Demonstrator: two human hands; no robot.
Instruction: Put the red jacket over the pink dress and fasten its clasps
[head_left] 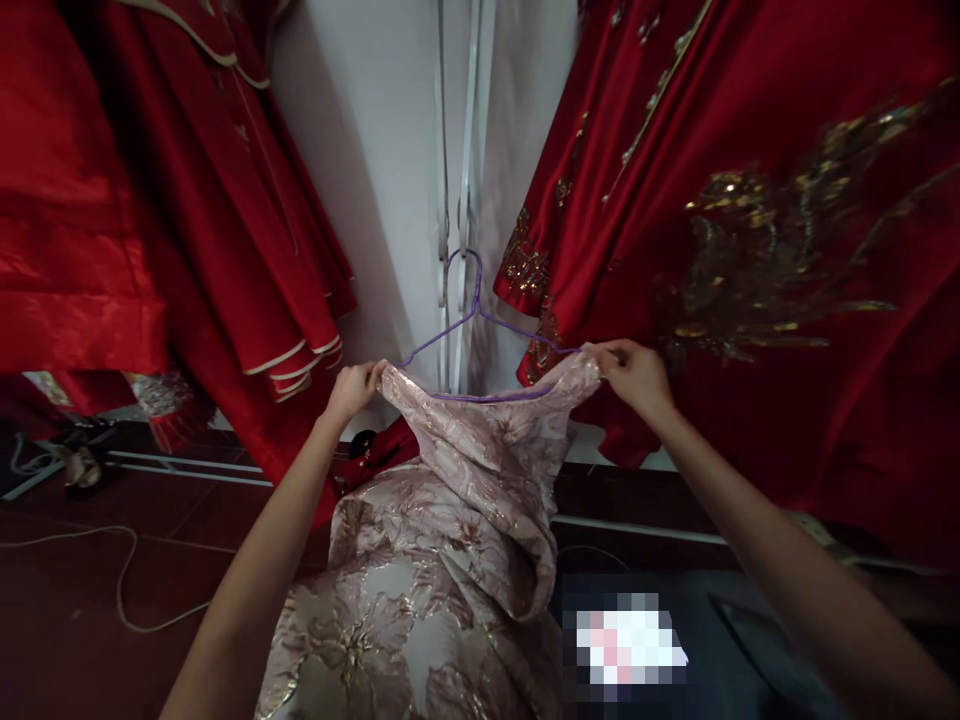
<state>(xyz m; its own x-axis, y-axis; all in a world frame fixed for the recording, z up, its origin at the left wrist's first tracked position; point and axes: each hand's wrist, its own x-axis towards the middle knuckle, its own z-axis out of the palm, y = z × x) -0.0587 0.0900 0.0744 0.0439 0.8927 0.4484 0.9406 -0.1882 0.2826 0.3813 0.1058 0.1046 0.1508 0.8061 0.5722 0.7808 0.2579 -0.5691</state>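
Observation:
A pale pink dress (465,480) with metallic flower patterns hangs down in front of me, its skirt spreading towards the bottom of the view. Inside its neckline sits a purple wire hanger (478,303), the hook pointing up. My left hand (354,390) is closed on the dress's left shoulder edge, near that end of the hanger. On the other side my right hand (632,375) pinches the right shoulder edge. The neckline is stretched between both hands. The hanger's two ends are hidden under the fabric and fingers.
Red garments (225,200) hang on the left, and red garments with gold embroidery (750,230) hang on the right. White metal rack poles (465,130) stand against the wall. A cable (127,590) and shoes (81,468) lie low on the left. A blurred-out bright patch (630,640) is lower right.

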